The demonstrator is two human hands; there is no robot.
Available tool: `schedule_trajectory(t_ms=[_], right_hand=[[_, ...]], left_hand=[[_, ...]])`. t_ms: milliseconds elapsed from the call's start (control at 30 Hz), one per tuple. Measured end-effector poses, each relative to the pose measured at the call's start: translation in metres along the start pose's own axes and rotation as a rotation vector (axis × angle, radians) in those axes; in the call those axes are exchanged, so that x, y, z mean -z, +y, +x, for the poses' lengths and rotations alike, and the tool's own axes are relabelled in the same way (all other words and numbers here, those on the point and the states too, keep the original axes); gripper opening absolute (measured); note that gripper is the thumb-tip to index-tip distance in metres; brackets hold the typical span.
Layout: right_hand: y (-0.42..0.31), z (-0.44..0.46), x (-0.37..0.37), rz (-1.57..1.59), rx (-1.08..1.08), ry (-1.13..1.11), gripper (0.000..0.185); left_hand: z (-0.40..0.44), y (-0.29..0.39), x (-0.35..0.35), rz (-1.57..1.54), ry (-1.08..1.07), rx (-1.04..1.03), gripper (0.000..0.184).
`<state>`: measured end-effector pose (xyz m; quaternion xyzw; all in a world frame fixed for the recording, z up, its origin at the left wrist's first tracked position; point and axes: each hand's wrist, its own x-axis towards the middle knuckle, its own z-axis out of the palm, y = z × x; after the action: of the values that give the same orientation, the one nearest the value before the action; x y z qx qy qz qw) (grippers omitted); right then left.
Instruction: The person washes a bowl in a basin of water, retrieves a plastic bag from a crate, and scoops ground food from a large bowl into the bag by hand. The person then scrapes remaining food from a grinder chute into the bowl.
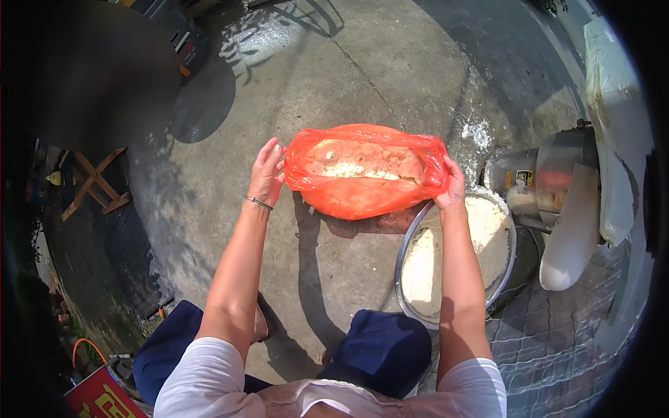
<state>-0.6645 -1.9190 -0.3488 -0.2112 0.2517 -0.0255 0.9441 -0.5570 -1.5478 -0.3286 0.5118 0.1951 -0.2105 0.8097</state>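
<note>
A red translucent plastic bag point(362, 198) with pale crumbly material inside hangs between my two hands above the concrete floor, its mouth stretched wide. My left hand point(267, 167) is at the bag's left end, fingers curled against the edge, a bracelet on the wrist. On the right end, my right hand point(451, 184) grips the gathered plastic. Below my right forearm stands a round metal-rimmed basin point(512, 258) holding pale, powdery material point(422, 268), partly hidden by the arm.
A clear container point(523, 182) lies at the right, beside a long whitish piece point(573, 233). A wooden cross-braced frame point(94, 182) stands at the left. White powder point(477, 134) is scattered on the concrete floor point(376, 272). A red sign point(104, 396) shows at lower left.
</note>
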Motion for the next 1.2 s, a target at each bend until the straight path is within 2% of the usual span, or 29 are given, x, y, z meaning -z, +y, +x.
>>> schedule_trajectory(t_ms=[67, 100, 167, 267, 300, 367, 433, 533, 633, 667, 767, 900, 967, 1000, 1067, 1167, 1200], right_hand=[[-0.011, -0.007, 0.002, -0.120, 0.089, 0.030, 0.032], [-0.015, -0.020, -0.008, -0.241, 0.173, 0.004, 0.035], [-0.018, -0.046, -0.018, -0.698, 0.419, 0.172, 0.038], [-0.040, -0.098, 0.005, -0.214, 0.465, 0.022, 0.043], [-0.048, -0.121, 0.008, 0.100, 0.444, -0.037, 0.048], [-0.065, -0.170, 0.006, 0.452, 0.562, -0.090, 0.054], [-0.093, -0.211, 0.005, 0.360, 0.708, -0.144, 0.052], [-0.126, -0.246, 0.006, 0.252, 0.820, -0.357, 0.048], [-0.142, -0.244, 0.038, 0.250, 0.762, -0.322, 0.044], [-0.142, -0.235, 0.046, 0.337, 0.755, -0.298, 0.038], [-0.113, -0.225, 0.045, -0.358, 0.878, 0.435, 0.034], [-0.094, -0.236, 0.033, -1.839, 1.143, 0.403, 0.034], [-0.103, -0.233, 0.022, -1.981, 1.211, 0.417, 0.036], [-0.108, -0.230, 0.020, -2.045, 1.257, 0.449, 0.037], [-0.117, -0.225, 0.009, -2.279, 1.268, 0.549, 0.037], [-0.133, -0.213, -0.003, -2.471, 1.340, 0.363, 0.037], [-0.137, -0.211, -0.007, -2.530, 1.340, 0.371, 0.037]], left_hand=[[-0.009, 0.004, -0.006, 0.558, 0.078, -0.450, 0.044], [-0.020, 0.007, -0.018, 0.770, 0.038, -0.623, 0.041], [-0.044, 0.019, -0.044, 1.170, -0.042, -1.015, 0.034], [-0.075, 0.016, -0.080, 1.258, -0.213, -1.154, 0.030], [-0.083, 0.011, -0.088, 1.224, -0.264, -1.130, 0.030], [-0.099, 0.000, -0.099, 1.169, -0.344, -1.079, 0.029], [-0.107, -0.011, -0.104, 1.159, -0.401, -1.085, 0.028], [-0.125, -0.023, -0.117, 1.179, -0.470, -1.089, 0.027], [-0.138, -0.039, -0.130, 1.114, -0.476, -1.068, 0.026], [-0.147, -0.040, -0.139, 1.087, -0.490, -1.078, 0.025], [-0.162, -0.055, -0.141, 1.025, -0.581, -1.011, 0.027], [-0.163, -0.110, -0.110, 1.062, -0.475, -0.531, 0.027], [-0.163, -0.154, -0.092, 1.083, -0.372, -0.378, 0.029], [-0.174, -0.160, -0.092, 1.005, -0.435, -0.025, 0.033], [-0.192, -0.203, -0.084, 0.814, -0.461, 0.062, 0.028], [-0.195, -0.225, -0.089, 0.605, -0.462, 0.227, 0.023], [-0.195, -0.221, -0.094, 0.550, -0.455, 0.286, 0.022]])
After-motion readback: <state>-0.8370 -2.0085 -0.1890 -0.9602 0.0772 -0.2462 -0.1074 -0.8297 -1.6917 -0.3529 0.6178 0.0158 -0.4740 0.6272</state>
